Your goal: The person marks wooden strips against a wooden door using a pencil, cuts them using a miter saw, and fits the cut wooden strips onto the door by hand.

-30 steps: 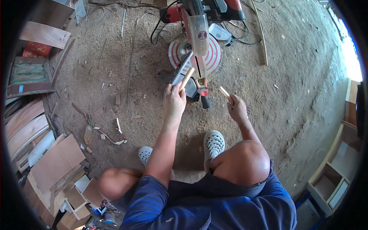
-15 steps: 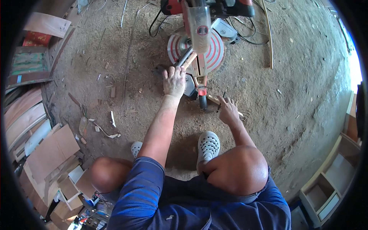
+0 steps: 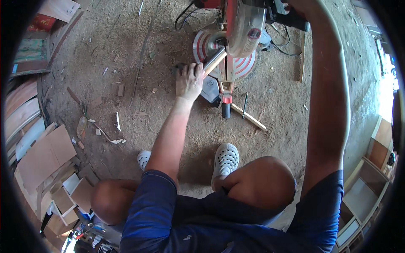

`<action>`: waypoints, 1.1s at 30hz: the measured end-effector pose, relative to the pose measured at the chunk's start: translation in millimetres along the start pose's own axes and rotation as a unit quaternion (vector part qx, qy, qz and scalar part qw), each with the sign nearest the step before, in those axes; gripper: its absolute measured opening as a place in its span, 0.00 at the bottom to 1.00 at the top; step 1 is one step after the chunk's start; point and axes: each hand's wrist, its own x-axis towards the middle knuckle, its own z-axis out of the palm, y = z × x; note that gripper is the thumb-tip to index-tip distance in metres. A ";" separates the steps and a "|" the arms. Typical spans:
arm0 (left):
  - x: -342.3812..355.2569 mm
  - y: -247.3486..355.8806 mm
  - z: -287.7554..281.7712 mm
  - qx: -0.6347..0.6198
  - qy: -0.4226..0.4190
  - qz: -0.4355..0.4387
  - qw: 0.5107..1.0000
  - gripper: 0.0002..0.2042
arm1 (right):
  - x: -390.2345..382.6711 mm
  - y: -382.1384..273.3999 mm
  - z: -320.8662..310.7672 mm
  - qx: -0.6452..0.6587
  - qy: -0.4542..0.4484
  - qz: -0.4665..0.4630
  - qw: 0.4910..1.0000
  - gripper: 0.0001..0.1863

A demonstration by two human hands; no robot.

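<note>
A red and black miter saw (image 3: 246, 29) sits on the ground ahead, its blade housing above a round red-and-white striped base (image 3: 247, 67). My left hand (image 3: 189, 82) is closed around a short wood strip (image 3: 216, 64), pressing it to the saw's metal fence; the strip's end lies by the blade slot. At the top edge my right hand (image 3: 304, 6) is closed on the saw's black handle (image 3: 291, 20), its fingers partly cut off by the frame. On the ground, right of the front knob (image 3: 226, 110), a pencil (image 3: 244, 105) lies across another wood strip (image 3: 255, 122).
Wood panels and offcuts (image 3: 46, 158) are piled at the left. A wooden cabinet frame (image 3: 365, 185) stands at the lower right. Black cable (image 3: 291, 52) loops beside the saw, and a long thin strip (image 3: 302, 63) lies farther right. Sawdust and scraps cover the dirt floor.
My right hand has left the pencil and wood strip on the ground and reached up to the saw handle. My left hand stays on its strip at the fence.
</note>
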 end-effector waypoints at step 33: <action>32.5 33.4 -7.7 -0.011 -0.141 -0.145 0.979 0.28 | -86.4 25.1 38.0 0.382 0.005 0.267 0.885 0.22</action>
